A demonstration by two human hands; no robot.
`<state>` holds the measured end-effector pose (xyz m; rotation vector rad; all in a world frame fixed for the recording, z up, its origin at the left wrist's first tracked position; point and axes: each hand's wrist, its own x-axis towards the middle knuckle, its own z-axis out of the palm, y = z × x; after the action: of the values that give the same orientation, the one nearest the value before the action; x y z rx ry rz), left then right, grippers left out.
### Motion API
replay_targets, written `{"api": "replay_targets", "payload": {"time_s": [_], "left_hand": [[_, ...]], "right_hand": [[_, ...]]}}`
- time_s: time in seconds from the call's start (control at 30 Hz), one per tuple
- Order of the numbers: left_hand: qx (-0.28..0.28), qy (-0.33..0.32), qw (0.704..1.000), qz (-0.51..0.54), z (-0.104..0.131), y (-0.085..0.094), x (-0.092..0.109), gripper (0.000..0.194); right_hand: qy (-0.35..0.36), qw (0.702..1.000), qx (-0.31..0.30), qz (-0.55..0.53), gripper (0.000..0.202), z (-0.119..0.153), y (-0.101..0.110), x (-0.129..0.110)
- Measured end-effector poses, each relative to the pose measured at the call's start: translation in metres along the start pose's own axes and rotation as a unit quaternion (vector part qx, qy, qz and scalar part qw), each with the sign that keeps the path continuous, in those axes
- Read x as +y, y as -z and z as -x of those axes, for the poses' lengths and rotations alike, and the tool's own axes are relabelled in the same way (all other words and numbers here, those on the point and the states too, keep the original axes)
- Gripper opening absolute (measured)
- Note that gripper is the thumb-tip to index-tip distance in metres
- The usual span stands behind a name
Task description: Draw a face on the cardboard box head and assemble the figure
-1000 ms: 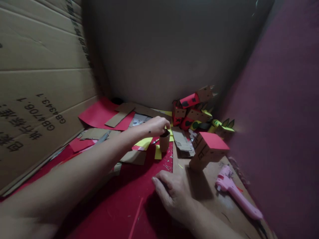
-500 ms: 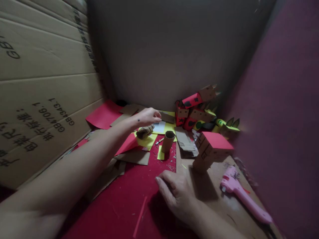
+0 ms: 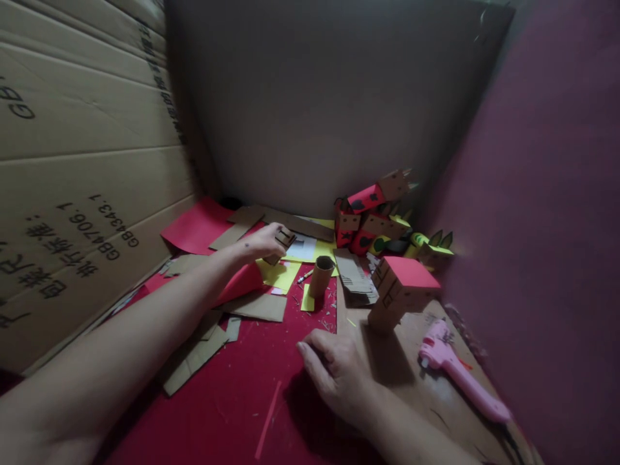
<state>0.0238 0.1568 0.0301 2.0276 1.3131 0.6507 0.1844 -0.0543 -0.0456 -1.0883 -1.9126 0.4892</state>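
Observation:
My left hand (image 3: 268, 241) reaches far out over the paper and is closed on a cardboard tube with black lines (image 3: 285, 237). The palm hides part of the tube. My right hand (image 3: 334, 368) rests on the red tabletop (image 3: 227, 400) at the near side, fingers loosely curled, nothing visible in them. Between the hands a plain cardboard tube (image 3: 320, 278) stands upright, beside a small yellow paper strip (image 3: 307, 298). To the right of my right hand stands a cardboard figure with a red-topped box head (image 3: 409, 284).
A pink glue gun (image 3: 458, 371) lies at the right. Several red and yellow cardboard figures (image 3: 371, 223) are piled at the back right. Corrugated scraps (image 3: 356, 278), yellow paper (image 3: 281, 274) and red paper (image 3: 196, 226) cover the back. A large carton (image 3: 92, 161) walls the left.
My left hand has come down and slightly left onto the lined tube, which lay on the paper before, and has taken hold of it. My right hand keeps its place.

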Motion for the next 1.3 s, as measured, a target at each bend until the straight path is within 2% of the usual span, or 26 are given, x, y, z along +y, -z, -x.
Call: {"api": "replay_targets", "payload": {"time_s": [0.13,0.27,0.37,0.57,0.83,1.3], "left_hand": [[-0.028,-0.015,0.989,0.142,0.028,-0.003,0.012,0.033],[-0.066,-0.011,0.968,0.24,0.056,-0.028,0.011,0.036],[-0.089,-0.001,0.954,0.287,0.068,-0.047,0.006,0.037],[-0.061,0.014,0.95,0.305,0.069,-0.061,0.0,0.039],[-0.037,0.013,0.96,0.278,0.07,-0.065,-0.001,0.04],[-0.026,0.005,0.956,0.293,0.073,-0.066,0.0,0.044]], "right_hand": [[0.007,1.0,-0.004,-0.002,0.031,0.0,-0.001,0.0],[0.011,1.0,0.001,0.003,0.031,0.0,-0.002,0.001],[0.009,1.0,0.002,0.006,0.031,0.0,-0.002,0.002],[0.007,1.0,0.001,0.009,0.031,0.0,-0.002,0.002],[0.004,1.0,-0.005,0.006,0.03,0.001,-0.002,0.003],[0.002,1.0,-0.013,0.008,0.031,0.001,-0.001,0.002]]}}
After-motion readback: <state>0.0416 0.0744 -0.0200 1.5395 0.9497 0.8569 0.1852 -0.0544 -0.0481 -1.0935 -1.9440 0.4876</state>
